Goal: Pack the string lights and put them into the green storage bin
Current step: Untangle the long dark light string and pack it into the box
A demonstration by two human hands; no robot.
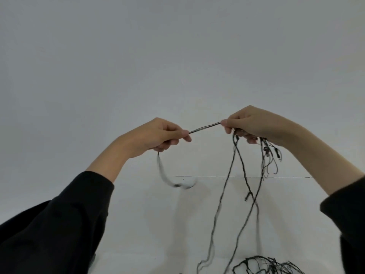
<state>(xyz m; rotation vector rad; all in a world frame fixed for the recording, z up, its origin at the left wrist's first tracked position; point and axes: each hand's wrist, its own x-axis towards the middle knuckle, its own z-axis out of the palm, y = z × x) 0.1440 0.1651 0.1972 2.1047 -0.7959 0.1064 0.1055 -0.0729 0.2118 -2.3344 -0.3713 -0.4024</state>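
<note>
Pinching the thin black twisted-wire string lights (pixel 204 127) taut between my left hand (pixel 158 135) and right hand (pixel 254 125), fingers curled closed; loose strands hanging toward the near-right heap may tangle.

String lights (pixel 204 127): thin dark twisted wire, faint sheen where taut. Sleeves (pixel 59 224): black matt cloth. Wall (pixel 177 56), table (pixel 148 224): smooth, matt white.

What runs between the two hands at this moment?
In the head view, a short taut stretch of the string lights spans the gap, pinched by the left hand and the right hand; nothing else lies there.
</note>
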